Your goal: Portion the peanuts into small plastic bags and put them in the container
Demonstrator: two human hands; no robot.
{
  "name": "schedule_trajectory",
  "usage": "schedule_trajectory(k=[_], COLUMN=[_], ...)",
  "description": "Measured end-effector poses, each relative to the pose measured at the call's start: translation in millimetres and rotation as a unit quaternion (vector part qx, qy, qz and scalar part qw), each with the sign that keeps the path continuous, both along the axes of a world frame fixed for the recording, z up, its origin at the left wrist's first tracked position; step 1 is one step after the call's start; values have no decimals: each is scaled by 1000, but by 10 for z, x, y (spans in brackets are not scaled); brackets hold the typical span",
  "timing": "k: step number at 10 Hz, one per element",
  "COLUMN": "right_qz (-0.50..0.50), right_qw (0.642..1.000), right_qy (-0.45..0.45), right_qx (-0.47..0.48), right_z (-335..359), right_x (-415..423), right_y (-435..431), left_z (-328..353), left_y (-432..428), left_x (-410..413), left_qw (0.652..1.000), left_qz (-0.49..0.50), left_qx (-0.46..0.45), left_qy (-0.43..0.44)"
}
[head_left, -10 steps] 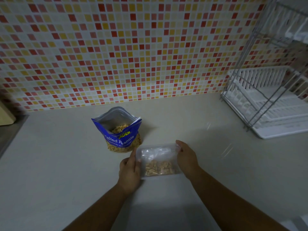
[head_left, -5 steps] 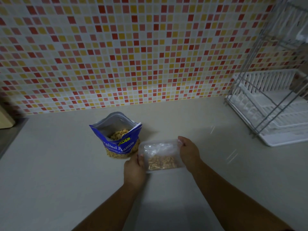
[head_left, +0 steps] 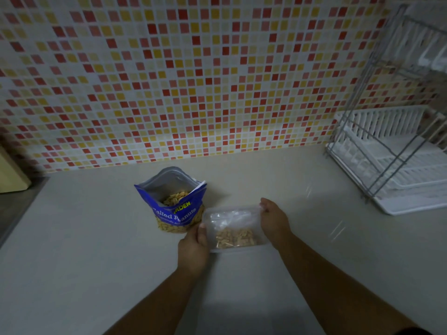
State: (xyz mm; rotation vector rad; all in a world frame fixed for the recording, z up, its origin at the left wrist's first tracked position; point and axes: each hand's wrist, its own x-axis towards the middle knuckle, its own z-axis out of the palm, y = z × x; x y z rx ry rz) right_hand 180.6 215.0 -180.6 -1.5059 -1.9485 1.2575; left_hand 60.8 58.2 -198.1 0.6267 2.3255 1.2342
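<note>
Both hands hold one small clear plastic bag [head_left: 232, 221] low over the counter [head_left: 84, 250]: the left hand [head_left: 193, 247] grips its left edge with the thumb laid on top, and the right hand [head_left: 274, 220] pinches its upper right corner with curled fingers. A layer of peanuts [head_left: 235, 238] sits in the bottom of the bag, on the side nearer the person, and the upper part is crinkled film. Just beside it to the left, touching or nearly so, stands one blue pouch [head_left: 174, 209] with its mouth open and more peanuts showing inside; white lettering on its front reads "alted Peanuts", the first letter lost at the fold, with yellow letters ending "DEN" above and a smaller line beneath too blurred to read. The counter is pale, smooth and dimly lit, and it meets a wall [head_left: 193, 81] of small square tiles in red, orange, yellow and white. One white dish rack [head_left: 399, 165] with a grey wire frame stands at the far right, well apart from the bags, and one pale wooden block [head_left: 12, 175] shows at the left edge
</note>
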Motion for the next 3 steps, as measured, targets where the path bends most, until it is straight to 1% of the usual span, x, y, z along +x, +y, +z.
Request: schedule_trajectory(k=[1,2,3], right_qz=[1,14,21], right_qw=[1000,1000,999], right_qy=[19,24,31], right_qx=[12,16,39], right_z=[69,266,545], right_x=[-28,-96,-175], right_y=[-2,-11,-28], left_z=[75,143,332], left_y=[-80,-175,-260], left_x=[31,54,136], left_qw=[1000,998,978], left_qz=[7,11,-25], left_qx=[2,32,143], left_qy=[14,62,153])
